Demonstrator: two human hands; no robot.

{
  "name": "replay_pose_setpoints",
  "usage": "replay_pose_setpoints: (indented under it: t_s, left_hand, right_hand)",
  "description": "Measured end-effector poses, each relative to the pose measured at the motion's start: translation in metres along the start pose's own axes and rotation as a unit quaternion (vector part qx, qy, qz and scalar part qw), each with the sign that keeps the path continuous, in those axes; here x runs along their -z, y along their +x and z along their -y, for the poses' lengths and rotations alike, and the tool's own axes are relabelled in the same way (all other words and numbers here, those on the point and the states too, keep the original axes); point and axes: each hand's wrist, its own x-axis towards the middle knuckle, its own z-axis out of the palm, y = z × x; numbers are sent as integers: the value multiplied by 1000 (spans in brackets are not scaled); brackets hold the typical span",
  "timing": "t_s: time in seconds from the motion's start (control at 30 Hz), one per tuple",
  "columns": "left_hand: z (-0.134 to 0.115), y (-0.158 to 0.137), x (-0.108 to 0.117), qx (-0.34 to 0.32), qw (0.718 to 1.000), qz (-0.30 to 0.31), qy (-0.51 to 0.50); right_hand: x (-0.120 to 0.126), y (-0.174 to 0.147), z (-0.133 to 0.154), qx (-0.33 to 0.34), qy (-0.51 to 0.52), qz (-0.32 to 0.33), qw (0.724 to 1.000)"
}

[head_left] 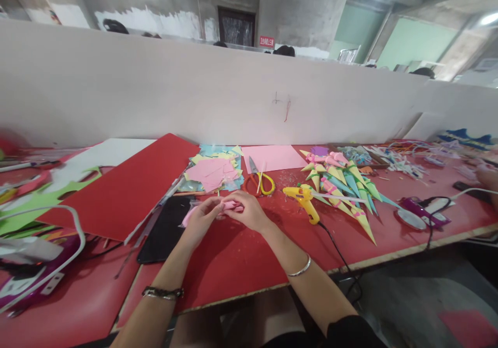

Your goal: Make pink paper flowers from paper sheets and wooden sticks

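Both hands meet over the red tabletop [229,254], a little in front of the paper pieces. My left hand [203,214] is closed, fingers pinching a small pink piece [232,206] that looks like foam or paper. My right hand [249,212] is closed on the same piece from the other side. Its exact shape is partly hidden by the fingers. Just left of my left hand lies another pink bit [189,216] in clear plastic. Beyond the hands sit a stack of pink cut sheets [213,174] and scissors [264,183] with yellow and red handles.
On the right are a yellow glue gun [305,200], a pile of coloured paper cones [342,182] and a purple power strip [426,213]. Leftward lie a black phone-like slab [165,231], a red sheet [128,190] and another power strip [42,265]. A white partition [194,94] stands behind.
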Motion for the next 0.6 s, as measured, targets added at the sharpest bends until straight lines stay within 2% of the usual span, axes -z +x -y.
replay_pose_setpoints:
  t_s: [0.33,0.6]
  left_hand:
    - [-7,-3,-2,36,999,1,-20]
    - [-5,-2,0,14,1000,3,24]
  right_hand:
    - [4,0,0,12,-5,15,1000]
    - [2,1,0,-13,13,13,1000]
